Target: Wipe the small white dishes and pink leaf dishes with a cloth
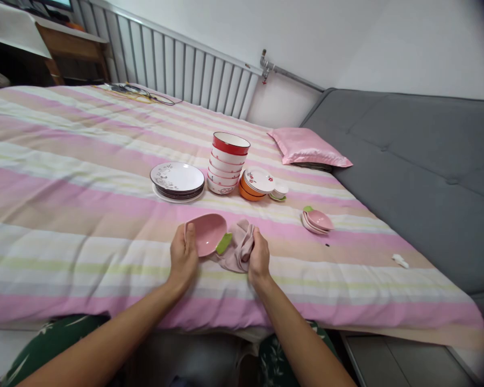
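My left hand (183,257) grips a pink peach-shaped dish (207,232) with a green leaf tab, holding it by its near rim above the striped bedspread (84,177). My right hand (259,255) is closed on a crumpled pale pink cloth (239,248) that lies right beside the dish. Both hands sit near the front edge of the bed.
Behind the hands stand a stack of white patterned plates (177,181), a tall stack of red and white bowls (228,163), an orange bowl under a small plate (255,185) and several pink dishes (317,221). A pink pillow (308,147) and grey sofa (419,177) lie right.
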